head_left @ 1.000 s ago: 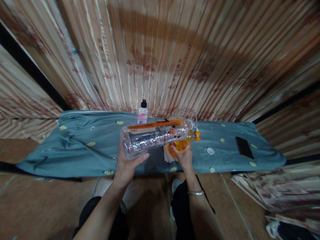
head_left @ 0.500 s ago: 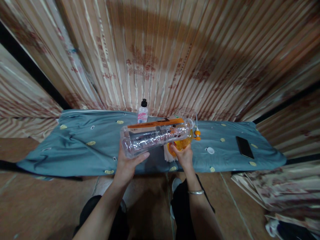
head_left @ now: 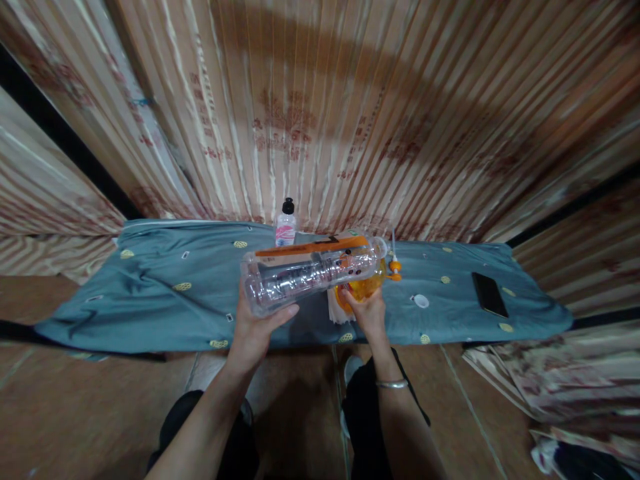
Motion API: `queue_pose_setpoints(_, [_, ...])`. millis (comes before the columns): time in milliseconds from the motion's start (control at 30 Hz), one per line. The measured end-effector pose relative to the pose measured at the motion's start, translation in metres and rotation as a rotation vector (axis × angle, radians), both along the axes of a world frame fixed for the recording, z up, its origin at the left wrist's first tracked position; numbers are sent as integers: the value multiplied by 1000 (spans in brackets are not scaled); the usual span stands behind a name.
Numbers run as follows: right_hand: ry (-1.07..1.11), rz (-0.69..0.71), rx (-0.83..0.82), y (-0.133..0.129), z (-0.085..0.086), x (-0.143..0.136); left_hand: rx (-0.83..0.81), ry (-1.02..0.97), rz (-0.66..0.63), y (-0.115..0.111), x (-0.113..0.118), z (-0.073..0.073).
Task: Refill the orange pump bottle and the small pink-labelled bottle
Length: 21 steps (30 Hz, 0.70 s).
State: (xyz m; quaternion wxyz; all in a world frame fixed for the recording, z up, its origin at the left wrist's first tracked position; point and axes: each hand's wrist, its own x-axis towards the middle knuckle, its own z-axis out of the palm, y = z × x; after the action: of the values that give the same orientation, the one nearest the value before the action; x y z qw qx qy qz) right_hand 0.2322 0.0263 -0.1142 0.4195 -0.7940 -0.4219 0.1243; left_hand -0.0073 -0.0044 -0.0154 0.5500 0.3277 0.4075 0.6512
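My left hand (head_left: 257, 327) is closed around the base of a large clear plastic bottle (head_left: 300, 283) with an orange label. This bottle lies almost level in the air, its neck pointing right. Under its neck, my right hand (head_left: 369, 312) grips a bottle of yellow-orange liquid (head_left: 367, 287). The clear bottle covers the top of the yellow one, so I cannot tell whether the two mouths touch. An orange pump head (head_left: 395, 268) with a pale tube is just right of the necks.
Behind the clear bottle stands a small bottle with a black cap (head_left: 286, 223). A dark phone (head_left: 489, 295) lies on the right of the teal cloth (head_left: 150, 287). White tissues (head_left: 340, 312) are beside my right hand. A striped curtain (head_left: 320, 100) hangs behind.
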Motion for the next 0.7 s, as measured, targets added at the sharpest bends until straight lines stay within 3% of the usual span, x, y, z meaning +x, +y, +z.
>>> queue_pose_setpoints(333, [-6, -17, 22, 1, -3, 0, -15, 3, 1, 0, -1, -1])
queue_pose_setpoints(700, [-3, -15, -28, -1, 7, -3, -14, 16, 1, 2, -2, -5])
